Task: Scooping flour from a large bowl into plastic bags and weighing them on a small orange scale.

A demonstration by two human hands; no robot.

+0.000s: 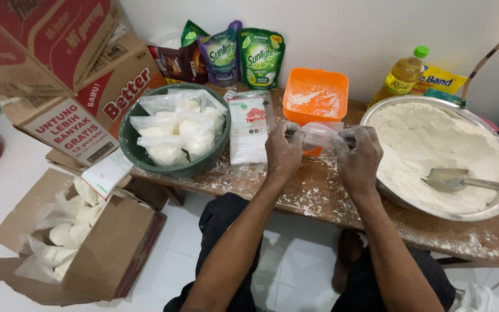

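Plastic bag [319,134], small and clear, is stretched between both hands in the middle of the frame, just above the floury wooden worktop [319,199]. The left hand [282,153] pinches one end of the bag with closed fingers, and the right hand [358,156] pinches the other end in the same way; the two hands are a little apart, each one clamped on the bag. Both hands are dusted with white powder.

Just behind the bag stands an orange square tub [315,95] with some flour inside. At the right of the frame a wide metal basin [495,211] is full of flour [428,150], and a metal spoon [454,180] lies in it. Left of the hands, a flat white packet [248,130] lies on the worktop, and beside it a green bowl [140,153] holds several filled small bags [177,127]. Along the wall at the top of the frame there are soap pouches [244,55] and a bottle of cooking oil [402,75]. In the lower left of the frame an open cardboard box [111,254] on the floor contains more filled bags.
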